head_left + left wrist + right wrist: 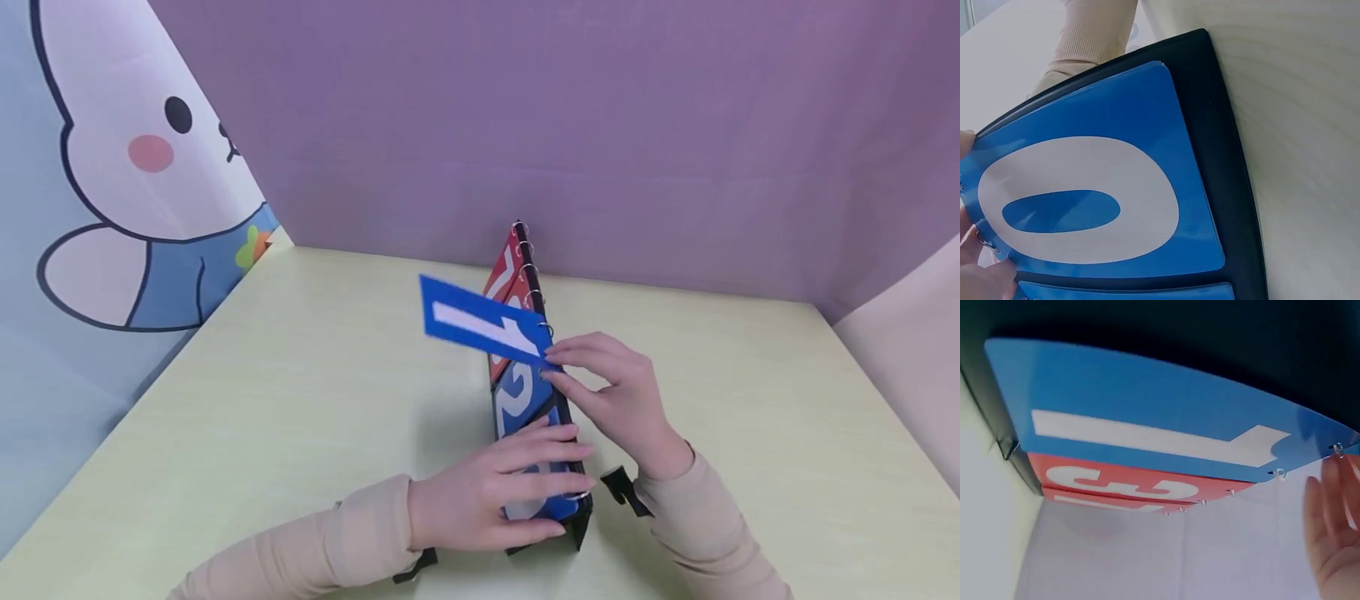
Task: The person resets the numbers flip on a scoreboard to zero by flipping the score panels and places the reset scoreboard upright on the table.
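A flip scoreboard [581, 467] stands on the table, with red and blue number cards hung on metal rings along its top. My left hand [495, 496] holds its near end, fingers laid over the top edge and thumb on the side. In the left wrist view, that end carries a blue card with a white 0 [1141, 112]. My right hand [618, 392] pinches the ring-side corner of a raised blue card with a white 1 [465, 332]. Below it lies a blue 2 card [522, 417]. The right wrist view has another blue 1 card [1147, 381] on the opposite face.
Red number cards [498, 262] hang at the scoreboard's far end. The pale table [337, 375] extends to both sides. Behind it rises a purple backdrop [562, 125], and a cartoon-printed cloth [112, 208] hangs at the left.
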Demonstrator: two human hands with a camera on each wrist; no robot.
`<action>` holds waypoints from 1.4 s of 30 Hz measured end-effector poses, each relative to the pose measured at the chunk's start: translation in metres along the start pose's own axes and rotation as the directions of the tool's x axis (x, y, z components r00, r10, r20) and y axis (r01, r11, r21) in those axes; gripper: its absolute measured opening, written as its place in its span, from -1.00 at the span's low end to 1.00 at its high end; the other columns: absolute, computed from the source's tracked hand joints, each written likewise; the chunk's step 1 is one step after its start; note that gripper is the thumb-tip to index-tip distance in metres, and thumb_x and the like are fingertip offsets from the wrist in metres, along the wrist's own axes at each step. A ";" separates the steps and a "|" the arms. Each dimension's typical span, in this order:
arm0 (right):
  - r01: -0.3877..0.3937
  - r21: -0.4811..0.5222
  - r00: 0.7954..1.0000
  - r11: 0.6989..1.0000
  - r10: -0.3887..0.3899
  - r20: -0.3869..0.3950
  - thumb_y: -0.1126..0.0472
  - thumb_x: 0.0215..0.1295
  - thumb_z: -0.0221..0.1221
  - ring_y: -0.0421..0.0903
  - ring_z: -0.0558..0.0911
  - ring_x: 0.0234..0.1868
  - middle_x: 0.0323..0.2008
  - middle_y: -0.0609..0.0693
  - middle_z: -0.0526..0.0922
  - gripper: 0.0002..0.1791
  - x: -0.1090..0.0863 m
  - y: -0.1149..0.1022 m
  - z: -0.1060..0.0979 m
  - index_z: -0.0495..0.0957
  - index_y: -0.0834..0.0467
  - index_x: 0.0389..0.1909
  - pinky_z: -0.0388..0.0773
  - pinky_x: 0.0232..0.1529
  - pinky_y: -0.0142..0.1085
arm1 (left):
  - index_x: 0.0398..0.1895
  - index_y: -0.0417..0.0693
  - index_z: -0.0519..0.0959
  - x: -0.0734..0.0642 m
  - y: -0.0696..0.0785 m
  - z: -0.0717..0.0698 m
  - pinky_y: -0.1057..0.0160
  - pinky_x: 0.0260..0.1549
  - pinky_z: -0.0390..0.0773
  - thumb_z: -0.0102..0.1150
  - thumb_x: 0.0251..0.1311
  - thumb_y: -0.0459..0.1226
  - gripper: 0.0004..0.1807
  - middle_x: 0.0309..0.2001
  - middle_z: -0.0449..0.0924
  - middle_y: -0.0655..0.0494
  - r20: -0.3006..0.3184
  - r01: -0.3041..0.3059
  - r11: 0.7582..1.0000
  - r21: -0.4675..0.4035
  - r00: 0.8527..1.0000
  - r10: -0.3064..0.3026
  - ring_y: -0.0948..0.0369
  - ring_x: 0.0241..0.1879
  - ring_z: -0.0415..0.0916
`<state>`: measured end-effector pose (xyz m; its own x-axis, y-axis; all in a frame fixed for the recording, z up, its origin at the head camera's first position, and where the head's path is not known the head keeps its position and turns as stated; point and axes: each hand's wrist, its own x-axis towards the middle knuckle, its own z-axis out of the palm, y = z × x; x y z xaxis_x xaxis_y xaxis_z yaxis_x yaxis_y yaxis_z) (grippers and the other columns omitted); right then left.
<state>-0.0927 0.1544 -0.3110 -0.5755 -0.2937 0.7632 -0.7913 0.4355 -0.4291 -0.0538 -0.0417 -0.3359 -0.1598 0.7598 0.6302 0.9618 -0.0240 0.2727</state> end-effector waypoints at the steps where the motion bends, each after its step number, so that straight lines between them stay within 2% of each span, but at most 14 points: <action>1: 0.045 -0.007 0.999 0.999 -0.045 0.004 0.20 0.15 0.30 -0.02 0.66 -0.27 -0.33 0.12 0.72 -0.80 0.001 0.001 0.000 0.70 0.29 -0.34 0.50 -0.02 -0.56 | 0.13 -0.18 0.50 0.000 0.000 0.000 0.06 0.35 0.20 0.31 0.12 -0.21 -0.51 0.23 0.42 -0.09 0.001 -0.001 1.000 0.002 1.000 0.001 0.03 0.34 0.25; 5: 0.150 0.004 0.987 0.989 -0.150 0.053 -0.01 0.29 0.09 -0.01 0.64 -0.26 -0.35 0.12 0.73 -0.56 0.006 0.006 -0.001 0.70 0.31 -0.35 0.47 0.01 -0.57 | 0.14 -0.17 0.50 0.001 0.000 -0.001 0.06 0.36 0.19 0.30 0.13 -0.21 -0.51 0.24 0.41 -0.09 0.011 0.009 1.000 -0.002 1.000 -0.009 0.04 0.35 0.24; 10: 0.124 -0.001 0.981 0.992 -0.122 0.148 -0.06 0.32 0.02 -0.02 0.58 -0.13 -0.30 0.06 0.72 -0.53 0.008 0.010 -0.004 0.71 0.25 -0.34 0.44 0.07 -0.50 | 0.14 -0.17 0.50 0.002 0.000 -0.001 0.09 0.36 0.18 0.29 0.14 -0.21 -0.51 0.24 0.42 -0.08 0.017 0.020 1.000 -0.006 1.000 -0.020 0.06 0.35 0.24; 19: 0.114 0.003 0.959 0.993 -0.111 0.262 0.03 0.41 -0.06 0.01 0.50 0.00 -0.30 -0.02 0.69 -0.62 0.011 0.014 -0.007 0.65 0.18 -0.33 0.42 0.13 -0.28 | 0.12 -0.19 0.50 0.003 -0.003 -0.002 0.04 0.35 0.21 0.30 0.13 -0.21 -0.51 0.22 0.42 -0.12 -0.004 -0.043 0.999 0.025 0.999 0.043 0.00 0.34 0.25; 23: 0.000 0.011 0.944 1.000 -0.003 0.330 0.24 0.41 0.01 0.01 0.46 0.09 -0.20 -0.01 0.68 -0.78 0.011 0.010 -0.011 0.64 0.17 -0.23 0.48 0.10 -0.14 | 0.13 -0.19 0.49 0.004 -0.004 -0.002 0.05 0.35 0.20 0.30 0.14 -0.22 -0.51 0.23 0.42 -0.12 0.001 -0.036 0.999 0.009 0.999 0.036 0.01 0.35 0.24; 26: -0.167 0.076 0.925 0.983 0.129 0.358 0.35 0.40 -0.03 -0.06 0.42 0.19 0.00 0.02 0.62 -0.75 0.008 0.009 -0.013 0.59 0.18 -0.05 0.43 0.18 -0.19 | 0.13 -0.19 0.49 0.004 -0.004 -0.003 0.06 0.35 0.21 0.30 0.14 -0.22 -0.51 0.23 0.42 -0.12 0.003 -0.030 1.000 0.001 1.000 0.030 0.01 0.34 0.24; 28: -0.313 0.161 0.905 0.936 0.243 0.348 0.32 0.44 -0.09 -0.12 0.41 0.22 0.11 0.05 0.55 -0.70 0.004 0.013 -0.014 0.53 0.20 0.06 0.37 0.21 -0.30 | 0.13 -0.20 0.49 0.003 -0.004 -0.003 0.06 0.35 0.21 0.30 0.14 -0.22 -0.51 0.22 0.42 -0.12 0.000 -0.031 1.000 0.003 1.000 0.031 0.01 0.34 0.25; 29: -0.384 0.208 0.892 0.900 0.302 0.336 0.27 0.46 -0.11 -0.16 0.41 0.22 0.13 0.03 0.54 -0.68 0.002 0.017 -0.014 0.51 0.20 0.09 0.33 0.23 -0.36 | 0.13 -0.20 0.50 0.003 -0.004 -0.003 0.06 0.35 0.22 0.30 0.14 -0.22 -0.51 0.22 0.42 -0.12 -0.002 -0.033 0.999 0.007 0.999 0.033 0.01 0.34 0.25; 31: -0.535 0.308 0.837 0.786 0.444 0.320 0.17 0.48 -0.11 -0.21 0.44 0.20 0.12 0.01 0.52 -0.67 -0.004 0.029 -0.014 0.49 0.21 0.08 0.35 0.22 -0.41 | 0.13 -0.20 0.50 0.003 -0.004 -0.003 0.06 0.35 0.22 0.30 0.13 -0.22 -0.51 0.22 0.42 -0.12 -0.004 -0.028 1.000 0.002 1.000 0.028 0.01 0.34 0.25; 34: -0.702 0.403 0.712 0.587 0.592 0.378 0.03 0.49 -0.13 -0.22 0.47 0.15 0.05 -0.07 0.53 -0.59 -0.016 0.051 -0.013 0.45 0.24 0.07 0.41 0.19 -0.39 | 0.13 -0.19 0.50 0.002 -0.004 -0.002 0.05 0.35 0.22 0.31 0.13 -0.22 -0.51 0.23 0.41 -0.12 -0.004 -0.025 1.000 -0.001 1.000 0.025 0.02 0.34 0.25; 37: -0.815 0.403 0.578 0.416 0.640 0.507 0.04 0.51 -0.18 -0.07 0.45 0.20 0.04 -0.06 0.49 -0.55 -0.030 0.070 -0.011 0.39 0.31 0.11 0.40 0.21 -0.29 | 0.14 -0.18 0.49 0.002 -0.003 -0.002 0.06 0.35 0.21 0.30 0.13 -0.21 -0.50 0.24 0.41 -0.10 0.004 -0.014 1.000 -0.011 1.000 0.014 0.03 0.35 0.24; 38: -0.841 0.386 0.540 0.380 0.640 0.547 0.05 0.51 -0.20 0.00 0.41 0.24 0.06 -0.06 0.47 -0.53 -0.035 0.075 -0.010 0.37 0.34 0.14 0.39 0.23 -0.27 | 0.14 -0.18 0.49 0.001 -0.003 -0.002 0.06 0.35 0.21 0.30 0.13 -0.21 -0.50 0.24 0.41 -0.10 0.006 -0.014 1.000 -0.011 1.000 0.014 0.03 0.35 0.24; 40: -0.871 0.365 0.490 0.329 0.632 0.600 0.06 0.51 -0.23 0.14 0.32 0.31 0.09 -0.04 0.42 -0.50 -0.042 0.083 -0.008 0.35 0.38 0.18 0.36 0.25 -0.27 | 0.14 -0.17 0.49 0.001 -0.002 -0.002 0.07 0.35 0.21 0.30 0.13 -0.21 -0.50 0.24 0.41 -0.10 0.010 -0.013 1.000 -0.010 1.000 0.013 0.03 0.35 0.25; 42: -0.880 0.359 0.475 0.312 0.622 0.623 0.05 0.51 -0.22 0.19 0.29 0.32 0.10 -0.06 0.40 -0.49 -0.046 0.088 -0.006 0.37 0.37 0.17 0.37 0.24 -0.32 | 0.14 -0.17 0.49 0.001 -0.002 -0.002 0.07 0.35 0.22 0.30 0.13 -0.21 -0.50 0.24 0.41 -0.10 0.009 -0.017 1.000 -0.002 1.000 0.017 0.03 0.35 0.25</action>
<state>-0.1349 0.2112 -0.3814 -0.8940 -0.3980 -0.2056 0.1854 0.0889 -0.9786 -0.0569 -0.0428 -0.3344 -0.1418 0.7651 0.6280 0.9639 -0.0378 0.2637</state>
